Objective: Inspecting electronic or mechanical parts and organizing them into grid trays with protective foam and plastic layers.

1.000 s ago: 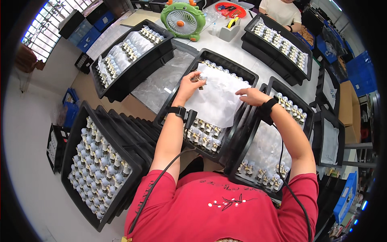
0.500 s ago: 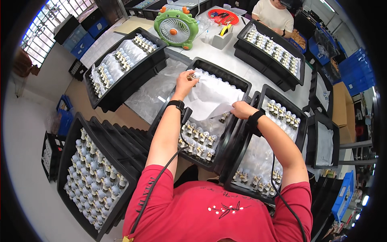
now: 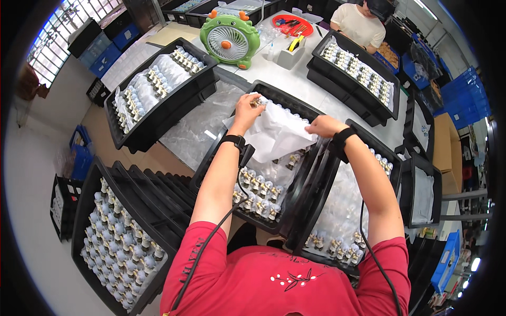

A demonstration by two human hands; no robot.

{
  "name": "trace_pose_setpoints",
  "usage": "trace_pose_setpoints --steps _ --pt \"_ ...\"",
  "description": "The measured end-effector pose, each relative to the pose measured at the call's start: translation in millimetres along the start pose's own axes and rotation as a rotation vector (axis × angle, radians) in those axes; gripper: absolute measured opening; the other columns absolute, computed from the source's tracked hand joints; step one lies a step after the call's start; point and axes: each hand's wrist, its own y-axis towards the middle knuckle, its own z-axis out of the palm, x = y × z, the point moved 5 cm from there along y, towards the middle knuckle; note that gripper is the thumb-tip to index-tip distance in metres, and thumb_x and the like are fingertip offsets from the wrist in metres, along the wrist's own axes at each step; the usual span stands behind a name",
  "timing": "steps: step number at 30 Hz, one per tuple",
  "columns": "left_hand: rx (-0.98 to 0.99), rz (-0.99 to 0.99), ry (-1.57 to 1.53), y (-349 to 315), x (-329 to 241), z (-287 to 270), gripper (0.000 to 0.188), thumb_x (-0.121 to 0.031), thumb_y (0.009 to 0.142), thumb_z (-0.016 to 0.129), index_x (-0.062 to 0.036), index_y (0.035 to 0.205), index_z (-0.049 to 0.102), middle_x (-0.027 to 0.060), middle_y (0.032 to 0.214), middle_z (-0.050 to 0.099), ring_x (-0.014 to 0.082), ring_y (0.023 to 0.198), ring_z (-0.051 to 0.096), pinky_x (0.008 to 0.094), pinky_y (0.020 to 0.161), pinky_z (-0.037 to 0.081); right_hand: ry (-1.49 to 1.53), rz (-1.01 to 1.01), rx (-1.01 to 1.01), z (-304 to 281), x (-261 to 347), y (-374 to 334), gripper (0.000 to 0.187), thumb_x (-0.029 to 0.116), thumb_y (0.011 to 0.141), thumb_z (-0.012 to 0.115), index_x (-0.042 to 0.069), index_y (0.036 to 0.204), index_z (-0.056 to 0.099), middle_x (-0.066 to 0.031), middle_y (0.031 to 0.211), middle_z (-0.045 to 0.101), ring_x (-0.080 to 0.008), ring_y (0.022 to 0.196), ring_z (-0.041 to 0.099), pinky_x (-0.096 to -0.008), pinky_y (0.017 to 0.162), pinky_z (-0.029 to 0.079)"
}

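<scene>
A thin white sheet (image 3: 279, 134), like paper or soft liner, lies slanting across the middle black tray (image 3: 311, 108). My right hand (image 3: 326, 127) pinches its right edge, raised above the tray's rim. My left hand (image 3: 247, 111) is closed at the sheet's far left corner, fingertips against the end of the far row of small figurines (image 3: 279, 101); whether a figurine is also between them is unclear. Nearer me in the same tray, rows of figurines (image 3: 261, 185) with pale round heads and gold-and-dark bodies stand beside translucent wrapping. The sheet hides the tray's middle.
Figurine trays stand at the far left (image 3: 163, 100), far right (image 3: 354, 79), lower left (image 3: 121, 247) and right (image 3: 337, 210). A green fan (image 3: 230, 39), tape dispenser (image 3: 291, 52) and red dish (image 3: 293, 24) sit on the table. Opposite me is a person in a white shirt (image 3: 358, 23).
My right hand has moved up and slightly right, drawing the sheet's right edge farther away and uncovering more figurines on the near side. My left hand stays at the far left corner.
</scene>
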Motion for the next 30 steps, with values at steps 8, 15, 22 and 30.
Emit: trace_pose_setpoints --steps 8,15,22,30 --pt "-0.021 -0.050 -0.063 -6.0 8.6 4.1 0.037 -0.011 0.068 0.072 -0.0035 0.102 0.063 0.0100 0.103 0.057 0.0182 0.086 0.060 0.0271 0.076 0.050 -0.042 0.128 -0.191 36.6 -22.1 66.9 0.067 0.042 0.059 0.075 0.003 0.111 0.059 -0.0188 0.104 0.063 -0.0313 0.101 0.058 -0.0379 0.088 0.046" --pt "-0.030 -0.074 -0.076 -5.7 -5.2 7.6 0.037 -0.012 0.068 0.073 -0.0038 0.103 0.063 0.0092 0.103 0.057 0.0180 0.085 0.061 0.0274 0.076 0.050 -0.178 0.144 -0.580 40.6 -39.2 91.1 0.015 0.011 0.070 0.056 0.009 0.076 0.069 -0.0168 0.080 0.065 -0.0333 0.078 0.063 -0.0405 0.071 0.051" --pt "-0.016 -0.098 -0.045 -8.6 -14.5 -2.9 0.036 -0.014 0.068 0.073 -0.0043 0.102 0.064 0.0108 0.106 0.057 0.0207 0.089 0.061 0.0290 0.079 0.050 0.206 -0.346 -0.185 44.1 12.9 69.7 0.023 0.022 0.069 0.063 0.009 0.087 0.070 -0.0138 0.084 0.067 -0.0281 0.077 0.064 -0.0331 0.072 0.051" --pt "0.008 -0.110 -0.089 -3.5 -12.6 3.7 0.037 -0.014 0.068 0.073 -0.0040 0.102 0.064 0.0113 0.106 0.057 0.0203 0.090 0.060 0.0289 0.078 0.050 -0.172 -0.108 -0.207 57.0 -7.9 71.0 0.047 0.023 0.067 0.065 0.006 0.111 0.060 -0.0202 0.100 0.062 -0.0332 0.094 0.060 -0.0386 0.085 0.048"
